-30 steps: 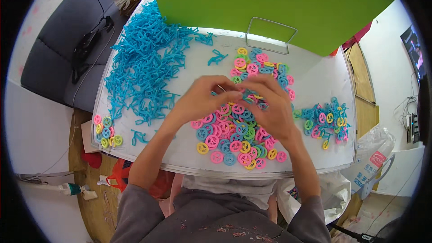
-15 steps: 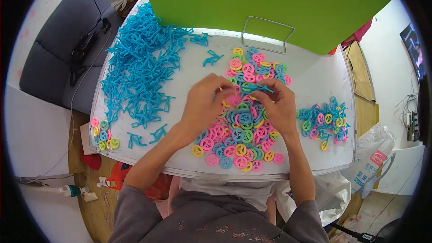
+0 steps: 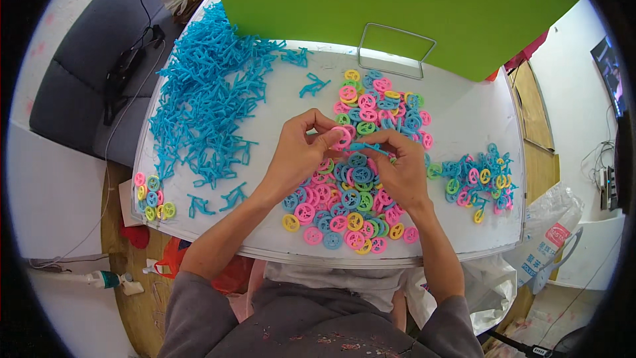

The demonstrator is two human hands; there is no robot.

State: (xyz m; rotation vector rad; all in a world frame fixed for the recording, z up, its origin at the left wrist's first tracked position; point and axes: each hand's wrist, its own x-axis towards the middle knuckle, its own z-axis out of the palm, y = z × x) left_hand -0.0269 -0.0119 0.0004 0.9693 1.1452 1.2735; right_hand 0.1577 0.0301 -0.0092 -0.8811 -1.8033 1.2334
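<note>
My left hand pinches a pink plastic wheel between thumb and fingers. Close beside it, my right hand is closed on a blue plastic frame; the wheel and the frame meet or nearly meet, and I cannot tell which. Both hands are above a pile of small spoked wheels in pink, blue, yellow and green. A large heap of blue plastic frames covers the left part of the table. At the right lies a cluster of blue frames with wheels on them.
The white table has a rounded edge. A green panel with a metal wire loop stands at the far side. Several wheels lie at the left corner. A grey sofa is to the left; plastic bags hang at the right.
My left hand has brought the pink wheel up to the blue frame. The right hand has shifted slightly left and down, closer to the left hand.
</note>
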